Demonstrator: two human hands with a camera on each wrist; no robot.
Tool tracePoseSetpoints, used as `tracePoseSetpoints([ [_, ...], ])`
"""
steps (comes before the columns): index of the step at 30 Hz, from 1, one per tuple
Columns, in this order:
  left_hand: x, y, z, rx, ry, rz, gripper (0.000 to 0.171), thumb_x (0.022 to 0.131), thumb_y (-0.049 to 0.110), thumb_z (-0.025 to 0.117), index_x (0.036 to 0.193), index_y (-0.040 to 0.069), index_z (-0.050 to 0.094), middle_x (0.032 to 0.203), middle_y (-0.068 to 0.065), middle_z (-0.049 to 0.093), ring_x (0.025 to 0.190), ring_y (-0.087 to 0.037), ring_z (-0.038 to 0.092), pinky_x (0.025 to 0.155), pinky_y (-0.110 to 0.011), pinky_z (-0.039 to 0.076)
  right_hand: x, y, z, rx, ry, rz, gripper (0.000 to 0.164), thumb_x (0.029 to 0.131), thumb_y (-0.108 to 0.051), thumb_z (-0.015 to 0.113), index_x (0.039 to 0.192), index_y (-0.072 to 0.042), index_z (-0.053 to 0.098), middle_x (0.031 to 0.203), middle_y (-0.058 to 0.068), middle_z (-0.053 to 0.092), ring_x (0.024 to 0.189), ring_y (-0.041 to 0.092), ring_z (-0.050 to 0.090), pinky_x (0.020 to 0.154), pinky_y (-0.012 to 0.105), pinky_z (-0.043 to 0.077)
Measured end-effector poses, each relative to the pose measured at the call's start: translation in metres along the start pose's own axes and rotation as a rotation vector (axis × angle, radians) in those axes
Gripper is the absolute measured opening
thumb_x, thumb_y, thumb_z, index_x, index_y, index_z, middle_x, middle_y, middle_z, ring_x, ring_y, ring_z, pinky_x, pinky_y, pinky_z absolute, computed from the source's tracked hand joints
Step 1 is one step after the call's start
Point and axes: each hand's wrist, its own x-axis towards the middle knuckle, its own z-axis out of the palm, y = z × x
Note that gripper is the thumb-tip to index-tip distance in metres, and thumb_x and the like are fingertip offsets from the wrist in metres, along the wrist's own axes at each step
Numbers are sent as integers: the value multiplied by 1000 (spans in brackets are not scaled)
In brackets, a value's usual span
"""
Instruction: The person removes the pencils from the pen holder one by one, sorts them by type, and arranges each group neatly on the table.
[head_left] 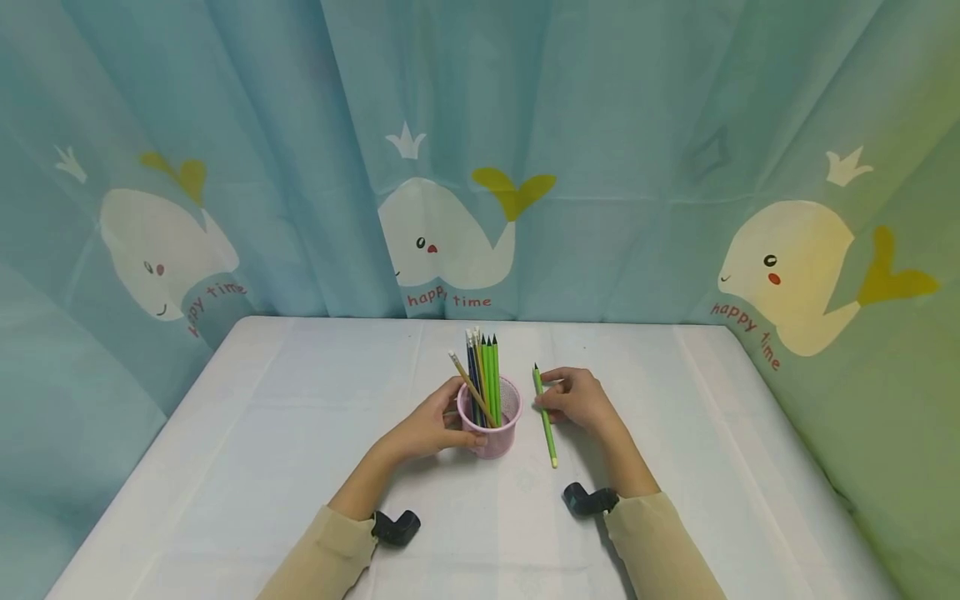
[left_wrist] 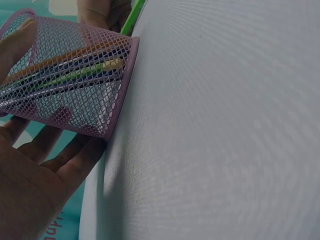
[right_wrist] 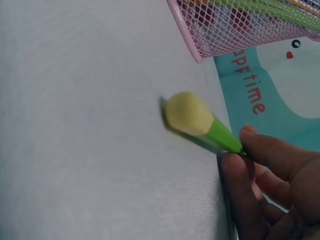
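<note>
A pink mesh pencil cup (head_left: 495, 442) stands upright on the table with several pencils in it: green ones (head_left: 491, 379), dark blue ones and yellow ones with white ends. My left hand (head_left: 427, 429) grips the cup from its left side, thumb in front and fingers behind; in the left wrist view the fingers (left_wrist: 82, 157) curl along the mesh (left_wrist: 75, 107). To the right of the cup, my right hand (head_left: 577, 398) pinches a green pencil (head_left: 546, 429) between thumb and fingers. Its dark point faces away from me, and its pale yellow end (right_wrist: 187, 114) lies close over the table.
White cloth covers the table (head_left: 300, 400). Behind and at both sides hangs a blue-green curtain (head_left: 615, 167) printed with whales. A black wrist camera (head_left: 397, 529) sits at the left cuff, another (head_left: 588, 500) at the right.
</note>
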Motion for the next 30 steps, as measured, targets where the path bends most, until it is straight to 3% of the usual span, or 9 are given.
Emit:
tracePoseSetpoints([
  [7,0,0,0,-13,-5,2,83,77,6,85,145,9,37,142,-17,50,133,-37,50,110,-44,44,-2,0,-3,-39,-10,1,47,83,-6,79,126,2,62,84,11,71,61,16,67,61,30,61],
  [16,0,1,1,-14,-3,4,84,77,6,85,145,9,37,141,-17,50,132,-37,51,108,-45,46,-7,-15,-8,91,-55,-27,45,88,-5,73,130,1,60,93,14,66,69,21,69,68,35,62],
  [23,0,-1,1,-4,3,3,84,78,9,85,146,9,36,141,-16,50,131,-37,52,107,-45,47,-16,-34,-6,104,-94,-199,48,91,-15,73,134,0,57,98,14,64,90,32,67,79,45,62],
  [27,-1,0,2,-18,2,6,83,77,7,85,146,9,37,142,-17,50,131,-38,52,107,-46,47,-24,-45,-2,82,-98,-320,46,95,-22,70,137,-7,57,111,18,65,101,33,65,86,46,59],
  [30,-1,0,2,-20,3,12,83,77,6,85,145,9,37,142,-17,50,131,-39,51,107,-46,47,-29,-52,5,43,-76,-363,47,96,-25,69,139,-14,56,123,18,65,112,29,63,92,45,56],
])
